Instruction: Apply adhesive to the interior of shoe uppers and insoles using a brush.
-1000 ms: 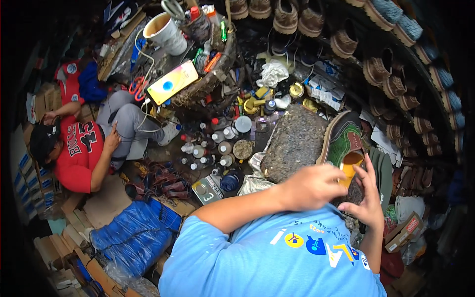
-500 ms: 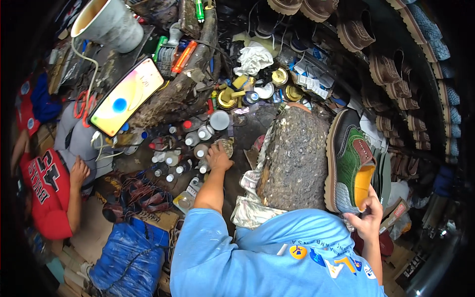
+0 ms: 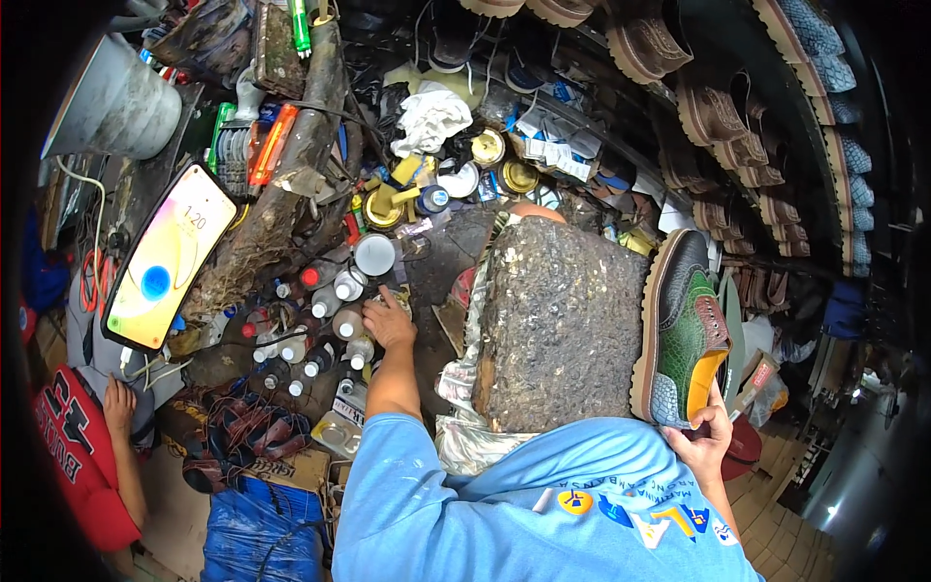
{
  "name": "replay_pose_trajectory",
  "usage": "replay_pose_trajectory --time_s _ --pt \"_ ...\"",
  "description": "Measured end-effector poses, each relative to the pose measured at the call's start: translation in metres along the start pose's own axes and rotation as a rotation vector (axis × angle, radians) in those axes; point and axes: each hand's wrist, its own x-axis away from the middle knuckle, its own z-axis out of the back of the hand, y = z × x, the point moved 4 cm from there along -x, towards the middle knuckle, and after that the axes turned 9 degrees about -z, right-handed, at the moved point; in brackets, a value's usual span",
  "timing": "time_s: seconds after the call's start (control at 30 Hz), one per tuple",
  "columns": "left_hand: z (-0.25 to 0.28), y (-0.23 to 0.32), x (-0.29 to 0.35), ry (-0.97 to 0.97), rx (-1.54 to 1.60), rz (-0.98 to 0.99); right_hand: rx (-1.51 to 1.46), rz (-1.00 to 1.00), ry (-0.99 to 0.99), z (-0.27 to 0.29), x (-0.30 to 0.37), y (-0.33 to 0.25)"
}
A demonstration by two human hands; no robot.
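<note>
My right hand [image 3: 705,441] grips a shoe [image 3: 684,330] by its heel opening, with the thumb outside. The shoe has a dark toe, green and brown leather sides, a grey-blue scaly heel, yellow lining and a thick tan sole. It stands tilted along the right side of a rough dark block [image 3: 572,325] in front of me. My left hand [image 3: 391,320] reaches out among several small bottles [image 3: 346,323], its fingers extended at their right edge. What lies directly beneath the fingers is mostly hidden. A pale round lid [image 3: 373,254] is just beyond that hand.
Open tins [image 3: 488,146] and a crumpled white cloth [image 3: 432,116] lie farther back. A lit phone [image 3: 170,257] stands at left, near a bucket [image 3: 126,102]. Brown shoes [image 3: 722,121] line racks at right. Another person in a red shirt [image 3: 82,466] sits at left.
The view has turned, shifting most surroundings left. My left hand has moved toward the bottles, its index finger now more stretched. My right hand still holds the shoe beside the block.
</note>
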Motion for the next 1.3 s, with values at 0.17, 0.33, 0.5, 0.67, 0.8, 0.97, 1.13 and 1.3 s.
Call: replay_pose_trajectory --time_s 0.17,0.33,0.5,0.67,0.8,0.97,1.13,1.3 --pt "0.004 0.003 0.003 0.014 0.065 -0.020 -0.032 -0.044 0.004 0.001 0.001 0.003" --pt "0.005 0.010 0.005 -0.001 0.084 -0.026 0.073 -0.047 -0.011 0.001 -0.001 -0.001" --pt "0.002 0.012 0.004 0.067 0.055 -0.030 0.091 -0.056 -0.005 0.001 -0.001 0.002" --pt "0.008 0.017 0.008 -0.018 0.096 0.015 0.151 -0.010 0.011 -0.002 -0.002 -0.007" --pt "0.020 0.027 0.014 0.007 0.098 0.027 0.050 -0.066 0.011 -0.003 0.000 0.002" --pt "0.041 0.029 0.027 0.069 0.127 -0.006 0.065 0.013 0.015 -0.006 -0.006 -0.009" --pt "0.094 0.016 0.061 0.105 0.129 -0.091 0.055 0.014 0.026 -0.005 -0.006 -0.005" --pt "0.200 0.005 0.131 0.285 0.019 -0.186 0.113 0.001 -0.110 0.016 -0.008 -0.017"
